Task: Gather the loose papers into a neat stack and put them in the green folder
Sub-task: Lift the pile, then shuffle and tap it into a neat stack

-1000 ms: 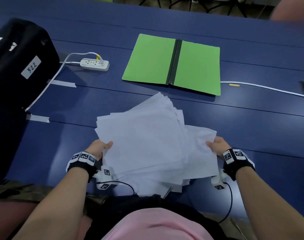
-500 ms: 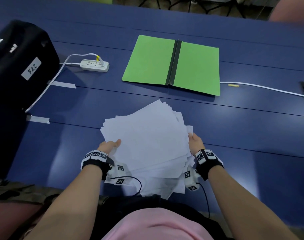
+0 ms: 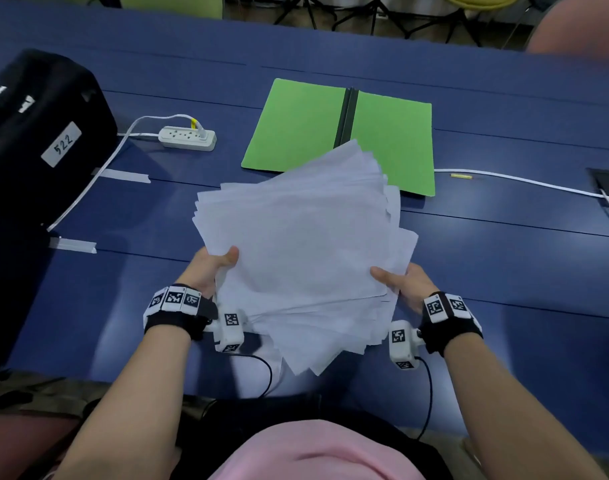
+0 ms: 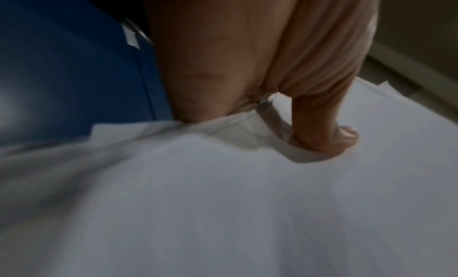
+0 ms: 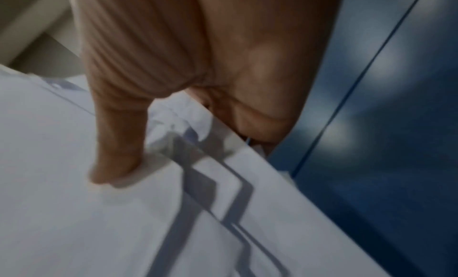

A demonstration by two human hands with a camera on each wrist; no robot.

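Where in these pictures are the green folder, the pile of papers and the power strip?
green folder (image 3: 296,126): head view, on its left flap.
pile of papers (image 3: 296,244): head view, middle of the top sheet.
power strip (image 3: 187,137): head view, on its white body.

One green folder (image 3: 337,133), one power strip (image 3: 187,138), perhaps twenty papers (image 3: 296,251)

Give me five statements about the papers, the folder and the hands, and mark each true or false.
1. Both hands grip the papers, the left hand and the right hand on opposite sides. True.
2. The green folder is closed. False: it lies open on the table.
3. The papers are squared into a neat stack. False: their edges are fanned out.
4. A plug sits in the power strip. True.
5. The papers are already inside the folder. False: they are held in front of it.
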